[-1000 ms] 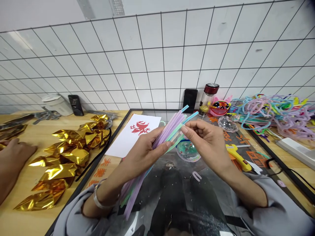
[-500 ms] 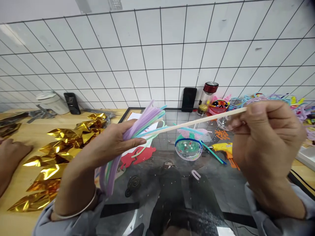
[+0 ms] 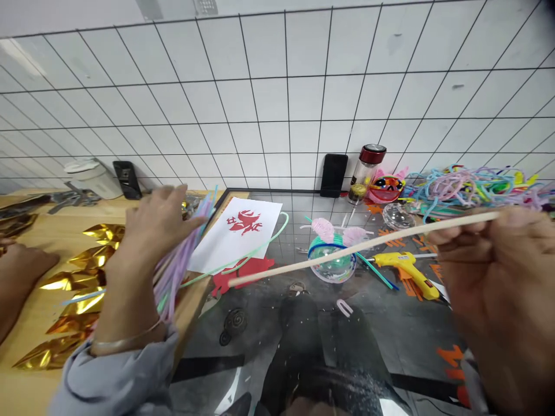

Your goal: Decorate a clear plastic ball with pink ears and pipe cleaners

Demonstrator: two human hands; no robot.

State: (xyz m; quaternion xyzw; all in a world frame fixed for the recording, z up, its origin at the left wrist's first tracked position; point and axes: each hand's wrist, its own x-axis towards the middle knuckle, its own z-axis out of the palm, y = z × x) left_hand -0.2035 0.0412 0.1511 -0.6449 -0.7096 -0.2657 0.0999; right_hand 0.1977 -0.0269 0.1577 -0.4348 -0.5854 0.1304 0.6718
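Observation:
My left hand (image 3: 158, 228) holds a bundle of lilac, blue and green pipe cleaners (image 3: 178, 260) low at the left, thumb across it; its fingertips are partly hidden. A single long cream pipe cleaner (image 3: 347, 251) is pinched in my right hand (image 3: 505, 260) and slants down leftward across the view. It passes in front of a clear ball (image 3: 332, 267) with pink pipe-cleaner ears and a blue band. Loose green pipe cleaners (image 3: 277, 234) curve over a white sheet (image 3: 217, 248) bearing a red cut-out print. Red paper (image 3: 251, 268) lies beside the sheet.
Gold foil pieces (image 3: 78, 279) and another person's hand (image 3: 32, 263) are at the left. A yellow glue gun (image 3: 407, 268) rests at right, near orange scraps. Behind stand a phone (image 3: 333, 175), a bottle (image 3: 365, 173) and a heap of pipe cleaners (image 3: 472, 188).
My left hand has moved left and down with the bundle. The cream pipe cleaner has come apart from the bundle, and my right hand has shifted right and lower with it.

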